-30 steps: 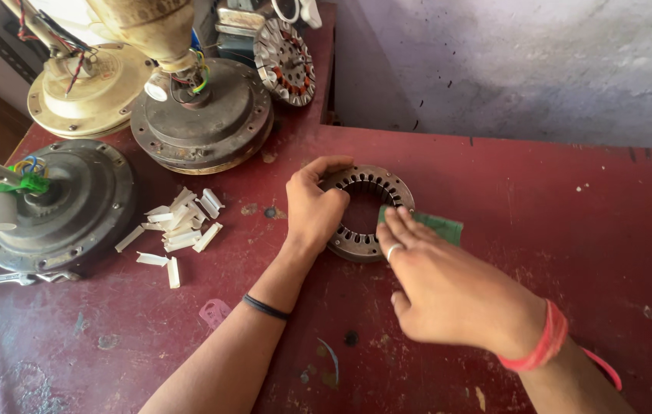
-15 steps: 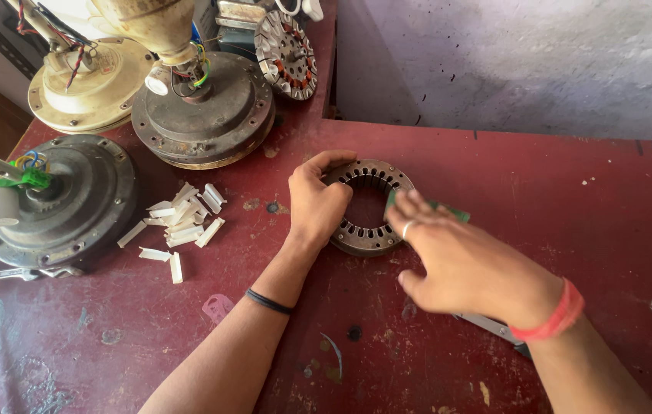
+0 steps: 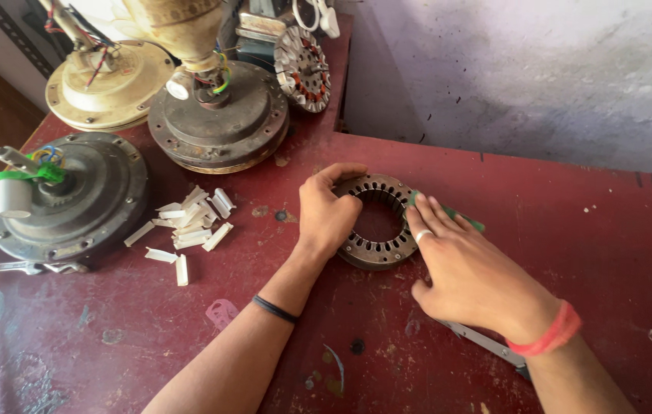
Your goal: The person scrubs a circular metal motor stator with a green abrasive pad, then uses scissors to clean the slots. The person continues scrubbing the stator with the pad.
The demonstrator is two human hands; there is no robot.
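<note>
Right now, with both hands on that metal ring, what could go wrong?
1. The metal ring has slotted inner edges; the right hand pressing the green strip into it might get scraped.
2. The left hand grips only one side, so the ring could slip on the red table.
3. An elbow might scatter the white paper bits nearby.
</note>
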